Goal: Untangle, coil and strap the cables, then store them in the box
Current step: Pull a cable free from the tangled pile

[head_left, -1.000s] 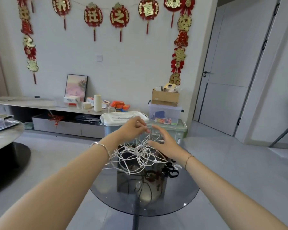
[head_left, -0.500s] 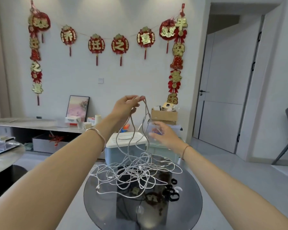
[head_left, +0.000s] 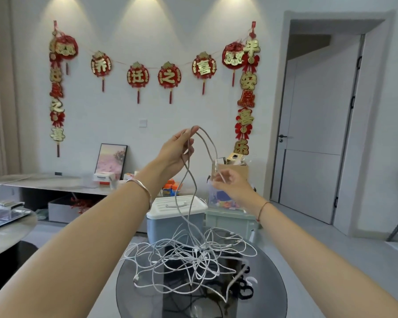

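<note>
- Cables [head_left: 193, 260], thin and white, lie in a loose tangle on the round glass counter [head_left: 270, 294].
- One grey cable [head_left: 191, 180] rises out of the tangle as a long loop and hangs high above it.
- The left hand [head_left: 177, 150] pinches the top of this loop between thumb and fingertips.
- The right hand [head_left: 230, 184], above the tangle and lower than the left one, pinches the strand that comes down to it, near the plug; this part is blurred.
- Black straps [head_left: 246, 289] lie on the counter just right of the tangle.
- Behind the tangle, past the counter's far edge, stands a box [head_left: 175, 210] with its white lid on.
</note>
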The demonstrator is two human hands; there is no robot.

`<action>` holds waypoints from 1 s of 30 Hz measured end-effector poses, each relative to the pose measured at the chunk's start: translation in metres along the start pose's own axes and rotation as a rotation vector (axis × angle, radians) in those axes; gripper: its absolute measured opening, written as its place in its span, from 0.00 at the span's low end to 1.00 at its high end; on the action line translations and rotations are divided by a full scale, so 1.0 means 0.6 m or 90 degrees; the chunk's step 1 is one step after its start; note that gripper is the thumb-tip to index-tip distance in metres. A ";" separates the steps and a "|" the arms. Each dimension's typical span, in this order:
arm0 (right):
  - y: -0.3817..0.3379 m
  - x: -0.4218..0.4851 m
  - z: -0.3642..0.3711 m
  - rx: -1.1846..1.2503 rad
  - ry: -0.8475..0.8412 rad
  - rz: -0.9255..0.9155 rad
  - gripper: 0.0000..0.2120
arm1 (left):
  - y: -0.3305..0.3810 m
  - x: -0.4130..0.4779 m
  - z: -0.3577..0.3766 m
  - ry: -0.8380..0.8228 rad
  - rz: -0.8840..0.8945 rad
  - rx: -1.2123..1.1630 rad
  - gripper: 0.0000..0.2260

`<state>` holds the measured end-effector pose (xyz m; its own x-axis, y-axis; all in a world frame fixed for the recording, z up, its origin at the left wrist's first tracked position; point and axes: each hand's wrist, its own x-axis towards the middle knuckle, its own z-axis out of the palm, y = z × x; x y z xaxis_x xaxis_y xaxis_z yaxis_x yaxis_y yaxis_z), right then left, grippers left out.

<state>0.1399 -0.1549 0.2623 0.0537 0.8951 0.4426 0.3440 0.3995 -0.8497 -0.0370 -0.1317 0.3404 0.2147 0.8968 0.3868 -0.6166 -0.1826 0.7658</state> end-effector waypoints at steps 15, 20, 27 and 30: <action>0.047 -0.007 -0.031 0.112 0.030 0.099 0.11 | -0.111 0.026 -0.110 0.131 -0.086 0.033 0.06; 0.052 0.003 -0.036 -0.004 0.013 0.078 0.13 | -0.157 0.007 -0.139 0.091 -0.239 0.585 0.15; 0.038 0.039 -0.025 -0.065 0.044 0.059 0.17 | -0.151 0.004 -0.078 -0.159 -0.044 0.813 0.26; 0.035 0.047 -0.007 0.075 -0.010 0.118 0.12 | -0.150 -0.013 -0.047 -0.256 -0.104 0.676 0.19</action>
<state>0.1524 -0.1220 0.2579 0.0911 0.9578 0.2727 0.2182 0.2480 -0.9439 -0.0046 -0.1107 0.2543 0.5784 0.7818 0.2329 0.3494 -0.4954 0.7953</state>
